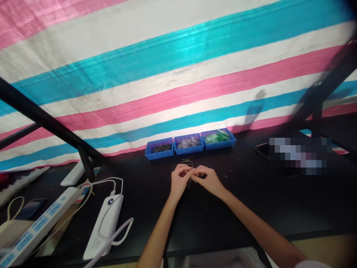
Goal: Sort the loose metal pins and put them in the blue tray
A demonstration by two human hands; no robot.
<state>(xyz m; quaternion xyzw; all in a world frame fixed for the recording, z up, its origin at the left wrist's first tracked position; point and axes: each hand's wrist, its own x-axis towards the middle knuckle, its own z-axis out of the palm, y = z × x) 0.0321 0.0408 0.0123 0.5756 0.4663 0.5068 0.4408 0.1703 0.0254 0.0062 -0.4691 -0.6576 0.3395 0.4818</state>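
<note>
Striped pink, teal and white sheeting (pixel 167 48) hangs behind a black tabletop (pixel 147 201), where three blue trays (pixel 190 150) stand side by side. Just in front of them, slender metal fasteners (pixel 187 161) lie loose near and between the left hand (pixel 180 180) and right hand (pixel 209 178), whose fingertips (pixel 190 172) meet in a pinch; whether they grasp one, I cannot tell.

Thin brassy rods (pixel 187 161), loosely scattered, some crossing, on black tabletop (pixel 145 208)
</note>
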